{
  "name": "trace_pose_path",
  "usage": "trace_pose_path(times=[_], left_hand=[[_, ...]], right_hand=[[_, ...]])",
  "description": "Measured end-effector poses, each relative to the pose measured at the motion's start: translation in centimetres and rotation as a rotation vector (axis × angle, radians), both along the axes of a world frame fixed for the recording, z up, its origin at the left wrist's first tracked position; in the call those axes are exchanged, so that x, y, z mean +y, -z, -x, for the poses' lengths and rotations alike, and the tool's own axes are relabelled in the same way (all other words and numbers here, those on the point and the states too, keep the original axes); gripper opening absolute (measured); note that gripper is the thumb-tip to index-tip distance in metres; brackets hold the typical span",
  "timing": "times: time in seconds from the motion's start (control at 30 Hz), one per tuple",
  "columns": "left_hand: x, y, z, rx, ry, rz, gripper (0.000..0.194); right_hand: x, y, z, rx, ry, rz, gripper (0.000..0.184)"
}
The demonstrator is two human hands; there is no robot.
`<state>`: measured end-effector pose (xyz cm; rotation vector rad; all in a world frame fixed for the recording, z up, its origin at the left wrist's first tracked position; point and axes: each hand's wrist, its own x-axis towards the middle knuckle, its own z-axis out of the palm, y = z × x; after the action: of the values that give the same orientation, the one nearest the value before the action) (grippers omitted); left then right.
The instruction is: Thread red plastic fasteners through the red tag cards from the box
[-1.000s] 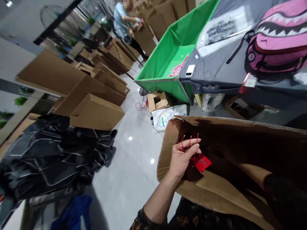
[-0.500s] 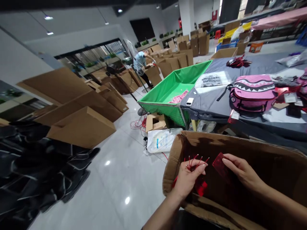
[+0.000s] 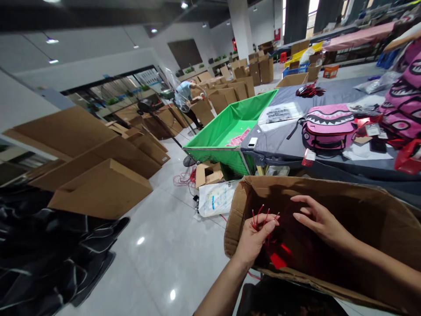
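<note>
Left hand: the left hand [image 3: 255, 237] is pinching a bunch of thin red plastic tag strings [image 3: 263, 216] between thumb and fingers, its grip closing tight on their lower part while the string ends are fanning upward.
Red tags: flat red hang tags [image 3: 279, 258] are dangling below that hand, inside the box and near its front wall.
Right hand: the right hand [image 3: 317, 220] is hovering just right of the strings with its grip spread wide and holding nothing, fingertips pointing toward the bunch.
Box: a large open brown cardboard box [image 3: 368, 210] is surrounding both hands, its front wall lying nearest the camera.
Floor left: shiny black bags [image 3: 49, 254] are lying piled on the glossy grey floor [image 3: 171, 245]; closed brown cartons [image 3: 101, 188] are standing behind them.
Floor middle: a white printed plastic bag [image 3: 215, 199] is lying just beyond the box, beside a small open carton [image 3: 208, 173].
Table: a grey-covered table [image 3: 283, 142] is carrying a pink shark-mouth backpack [image 3: 327, 127] and a clear plastic sleeve [image 3: 279, 114].
Bin: a green fabric bin [image 3: 226, 131] is standing against the table's left end.
Far: a person in a light blue top [image 3: 184, 94] is bending over cartons, well apart from the hands.
</note>
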<state>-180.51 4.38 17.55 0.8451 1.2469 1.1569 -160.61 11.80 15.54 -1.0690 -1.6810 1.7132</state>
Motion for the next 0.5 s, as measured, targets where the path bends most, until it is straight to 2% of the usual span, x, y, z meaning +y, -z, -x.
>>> trace_pose_path(times=[0.1, 0.17, 0.23, 0.33, 0.43, 0.5], left_hand=[[0.1, 0.0, -0.5, 0.063, 0.037, 0.055, 0.039], [0.4, 0.3, -0.8, 0.043, -0.087, 0.073, 0.041], [0.8, 0.8, -0.8, -0.01, -0.278, 0.084, 0.045], [1.3, 1.3, -0.5, -0.074, -0.463, 0.113, 0.052], [1.4, 1.2, -0.4, -0.108, -0.525, 0.115, 0.055], [1.3, 1.1, -0.6, -0.101, -0.546, 0.113, 0.056]], right_hand=[[0.7, -0.4, 0.2, 0.004, -0.093, -0.02, 0.059], [1.4, -0.6, -0.4, -0.014, -0.123, -0.028, 0.057], [2.0, -0.6, -1.4, -0.054, -0.117, 0.025, 0.057], [2.0, 0.1, -2.9, 0.026, 0.033, 0.266, 0.056], [0.9, 1.2, -3.3, 0.252, 0.224, 0.522, 0.052], [0.1, 1.7, -3.1, 0.322, 0.281, 0.593, 0.05]])
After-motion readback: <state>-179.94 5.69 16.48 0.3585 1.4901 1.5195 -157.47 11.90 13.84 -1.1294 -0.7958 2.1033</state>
